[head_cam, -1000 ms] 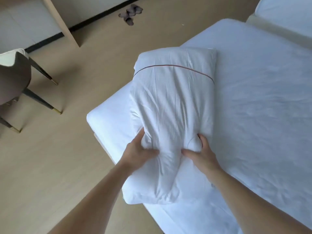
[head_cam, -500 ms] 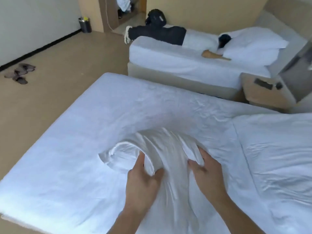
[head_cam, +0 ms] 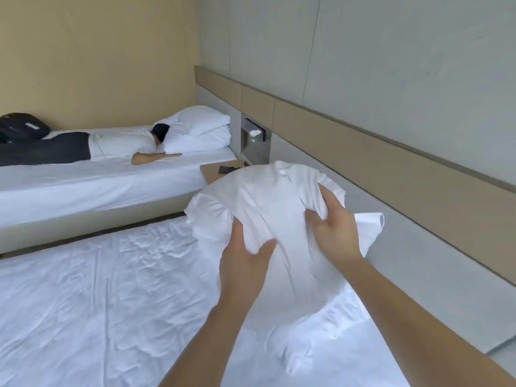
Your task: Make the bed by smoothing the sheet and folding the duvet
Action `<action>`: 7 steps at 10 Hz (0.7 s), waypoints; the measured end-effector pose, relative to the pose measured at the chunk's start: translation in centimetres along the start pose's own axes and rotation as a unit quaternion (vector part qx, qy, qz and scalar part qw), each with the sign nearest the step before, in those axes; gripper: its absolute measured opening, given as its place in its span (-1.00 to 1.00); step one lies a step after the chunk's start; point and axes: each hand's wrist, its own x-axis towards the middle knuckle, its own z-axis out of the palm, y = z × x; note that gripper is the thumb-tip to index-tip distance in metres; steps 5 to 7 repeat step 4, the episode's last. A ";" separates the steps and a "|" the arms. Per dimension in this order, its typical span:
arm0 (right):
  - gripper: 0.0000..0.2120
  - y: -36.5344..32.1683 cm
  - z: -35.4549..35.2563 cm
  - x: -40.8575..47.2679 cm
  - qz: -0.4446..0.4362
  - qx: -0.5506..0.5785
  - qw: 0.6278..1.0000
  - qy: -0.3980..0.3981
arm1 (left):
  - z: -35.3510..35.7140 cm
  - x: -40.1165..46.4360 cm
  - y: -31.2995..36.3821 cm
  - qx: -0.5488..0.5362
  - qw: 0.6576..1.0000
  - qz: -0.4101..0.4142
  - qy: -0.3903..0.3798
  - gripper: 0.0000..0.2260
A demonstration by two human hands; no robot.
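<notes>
Half a second ago the white bundle hung low over the middle of the mattress; now it has swung up toward the head of the bed, and the view has turned with it to face the headboard wall (head_cam: pixel 418 174).

From the head camera, the only view, the pillow (head_cam: pixel 268 208) is off the bed and held between both hands, bunched and rounded, its bulk bulging up and away from the person. One loose corner pokes out to the right, behind the right wrist. Its long axis seems to run away from the person toward the headboard, though the crumpling makes that hard to judge.

The left hand (head_cam: pixel 243 263) is clenched on the near lower side, thumb pressed into the fabric. The right hand (head_cam: pixel 332 227) grips higher and farther forward, fingers dug deep into the cloth, so it is the hand nearer the headboard. Both are grasping the pillow firmly.

Below, the sheet (head_cam: pixel 111 289) lies wrinkled across the mattress, not yet smoothed. I see no duvet. Setting the pillow down by the headboard looks likely next.

On the far bed (head_cam: pixel 83 191) a person (head_cam: pixel 111 146) lies face down.
</notes>
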 end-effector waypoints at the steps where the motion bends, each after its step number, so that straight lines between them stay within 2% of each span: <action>1: -0.37 5.6 -2.6 7.3 0.076 -0.116 0.990 -0.034 | 7.1 4.4 -1.1 0.041 0.990 -0.071 -0.113 0.05; 2: -0.26 12.7 -4.3 10.7 0.210 -0.240 0.941 -0.110 | 11.0 6.8 -4.0 0.127 0.926 -0.226 -0.273 0.10; 3: -0.25 17.6 -3.8 9.1 0.251 -0.296 0.907 -0.164 | 12.6 7.7 -8.1 0.282 0.883 -0.247 -0.284 -0.01; 4: -0.31 20.4 -1.4 7.3 0.253 -0.278 0.900 -0.221 | 14.0 7.4 -9.6 0.401 0.849 -0.208 -0.274 -0.19; 7: -0.31 20.4 -1.4 7.3 0.253 -0.278 0.900 -0.221 | 14.0 7.4 -9.6 0.401 0.849 -0.208 -0.274 -0.19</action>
